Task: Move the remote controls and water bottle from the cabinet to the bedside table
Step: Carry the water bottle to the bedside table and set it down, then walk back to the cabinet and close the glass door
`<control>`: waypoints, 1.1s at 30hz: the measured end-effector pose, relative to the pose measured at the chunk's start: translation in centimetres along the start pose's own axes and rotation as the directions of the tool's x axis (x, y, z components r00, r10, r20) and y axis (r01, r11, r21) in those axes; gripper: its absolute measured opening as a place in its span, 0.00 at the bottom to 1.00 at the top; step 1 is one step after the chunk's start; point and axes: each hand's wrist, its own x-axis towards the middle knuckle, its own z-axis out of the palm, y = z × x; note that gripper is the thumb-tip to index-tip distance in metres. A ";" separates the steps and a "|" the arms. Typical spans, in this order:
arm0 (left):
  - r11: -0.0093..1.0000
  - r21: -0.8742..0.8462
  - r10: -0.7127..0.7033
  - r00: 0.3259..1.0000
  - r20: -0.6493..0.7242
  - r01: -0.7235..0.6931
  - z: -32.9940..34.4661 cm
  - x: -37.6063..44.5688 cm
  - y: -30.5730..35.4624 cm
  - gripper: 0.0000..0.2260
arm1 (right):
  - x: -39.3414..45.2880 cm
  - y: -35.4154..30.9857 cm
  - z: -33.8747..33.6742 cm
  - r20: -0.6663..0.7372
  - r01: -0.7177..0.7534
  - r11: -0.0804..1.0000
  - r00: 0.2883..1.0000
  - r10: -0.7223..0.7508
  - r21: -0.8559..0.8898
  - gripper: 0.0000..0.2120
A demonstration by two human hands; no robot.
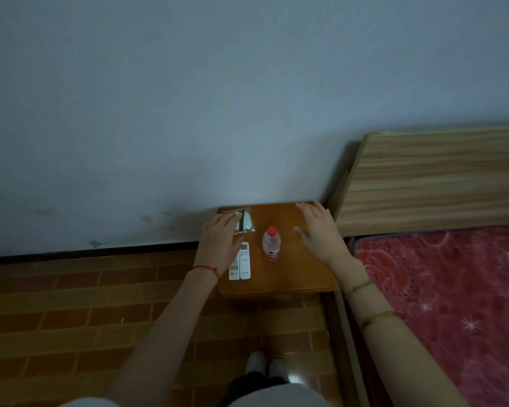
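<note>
Two white remote controls [241,264] lie side by side on the left part of the brown bedside table [294,274]. A small clear water bottle [271,243] with a red cap stands upright to their right. My left hand [219,240] hovers over the table's left edge with fingers spread, covering the upper part of the left remote. My right hand [321,233] is spread open above the table's right side, apart from the bottle. Neither hand holds anything.
A clear packet with something pale and a black strip [244,221] lies at the table's back left. A wooden headboard [435,183] and a red patterned bed cover [453,304] are on the right. Brick-patterned floor [71,312] stretches left; the wall is close behind.
</note>
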 end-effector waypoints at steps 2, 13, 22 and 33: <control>1.000 -0.002 0.004 1.000 -0.017 -0.004 -1.8 -1.4 0.7 0.26 | -1.3 -1.0 -1.3 -0.005 0.015 1.000 1.000 -0.015 -0.027 0.27; 0.997 -0.032 -0.070 0.992 -0.104 0.067 -7.1 -10.7 3.3 0.26 | -7.7 -4.1 -2.9 -0.040 0.088 0.996 0.995 -0.088 0.003 0.28; 0.987 -0.022 -0.162 0.967 -0.197 0.161 -8.8 -15.0 1.9 0.25 | -10.0 -7.1 -3.0 -0.056 0.141 0.989 0.989 -0.139 0.039 0.28; 0.931 -0.090 -0.363 0.875 -0.319 0.354 -10.9 -22.4 -1.9 0.24 | -10.8 -13.6 -1.1 0.034 0.409 0.909 0.910 -0.413 0.085 0.26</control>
